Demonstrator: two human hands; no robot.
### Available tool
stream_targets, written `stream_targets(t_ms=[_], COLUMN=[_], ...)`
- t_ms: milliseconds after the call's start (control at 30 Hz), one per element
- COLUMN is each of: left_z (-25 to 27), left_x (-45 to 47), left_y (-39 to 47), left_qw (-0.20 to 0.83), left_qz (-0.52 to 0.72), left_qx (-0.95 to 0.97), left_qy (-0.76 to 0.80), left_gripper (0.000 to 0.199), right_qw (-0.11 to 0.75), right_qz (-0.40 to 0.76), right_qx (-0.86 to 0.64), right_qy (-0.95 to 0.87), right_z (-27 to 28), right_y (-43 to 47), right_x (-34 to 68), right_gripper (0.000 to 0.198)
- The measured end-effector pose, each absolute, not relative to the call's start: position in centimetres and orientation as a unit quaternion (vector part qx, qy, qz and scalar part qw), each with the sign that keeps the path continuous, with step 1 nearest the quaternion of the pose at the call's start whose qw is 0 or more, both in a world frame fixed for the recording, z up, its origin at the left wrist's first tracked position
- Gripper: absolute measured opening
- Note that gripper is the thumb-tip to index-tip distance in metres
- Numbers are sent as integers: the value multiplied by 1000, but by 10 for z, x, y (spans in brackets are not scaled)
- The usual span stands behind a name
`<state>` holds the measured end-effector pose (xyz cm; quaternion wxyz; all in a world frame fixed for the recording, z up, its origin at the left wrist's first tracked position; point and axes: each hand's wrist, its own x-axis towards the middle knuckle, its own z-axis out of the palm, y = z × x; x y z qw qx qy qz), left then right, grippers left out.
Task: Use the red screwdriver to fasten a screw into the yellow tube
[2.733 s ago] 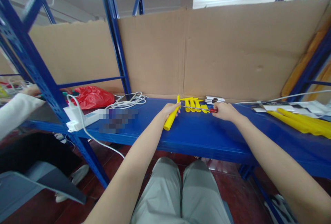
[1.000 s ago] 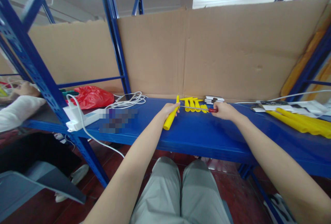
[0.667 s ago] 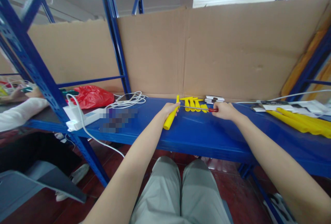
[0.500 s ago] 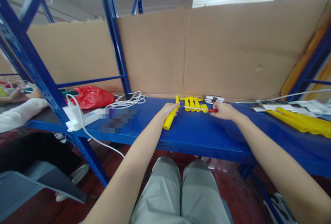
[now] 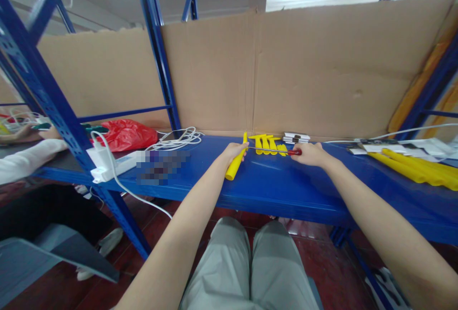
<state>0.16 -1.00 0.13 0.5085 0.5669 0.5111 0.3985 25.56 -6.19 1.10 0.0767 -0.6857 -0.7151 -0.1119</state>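
Note:
My left hand [image 5: 236, 151] is closed around a yellow plastic piece [image 5: 233, 170] with a tube-like body, which slants above the blue shelf. In my right hand [image 5: 310, 154] is the red handle of a screwdriver [image 5: 295, 152]. Its long metal shaft runs level to the left, and the tip meets the yellow piece at my left fingers; the exact contact is hidden there. Behind the shaft, several similar yellow pieces [image 5: 265, 145] lie in a row on the shelf.
Small white-and-black packs [image 5: 296, 137] lie at the back. Long yellow tubes [image 5: 415, 167] and papers are on the right. A white power strip [image 5: 118, 164], coiled white cable [image 5: 182, 137] and red plastic bag [image 5: 127, 134] are left. Beyond the blue post, another person's sleeve [image 5: 32, 160] shows.
My right hand and the screwdriver handle have turned slightly, with the shaft still against the yellow piece. My left hand stays in place.

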Motion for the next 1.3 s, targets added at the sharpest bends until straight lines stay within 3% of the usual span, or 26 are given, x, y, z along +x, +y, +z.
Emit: stream_targets(t_ms=[567,800,1300], left_z=[-2,-1,1], left_x=[1,1,2], left_y=[-8,-7,-11], left_qw=[506,503,498], left_qz=[403,399,399], left_qx=[571,567,567], left_qy=[505,517,520], left_gripper=[24,22,22], right_qw=[87,137,125], right_qz=[-84,-39,-28], right_qx=[-664,-618,-621], right_qy=[-738,-773,-773], right_z=[3,-3,-3], right_y=[-52,-45,-46], right_x=[265,273,273], right_gripper=[11,16,18])
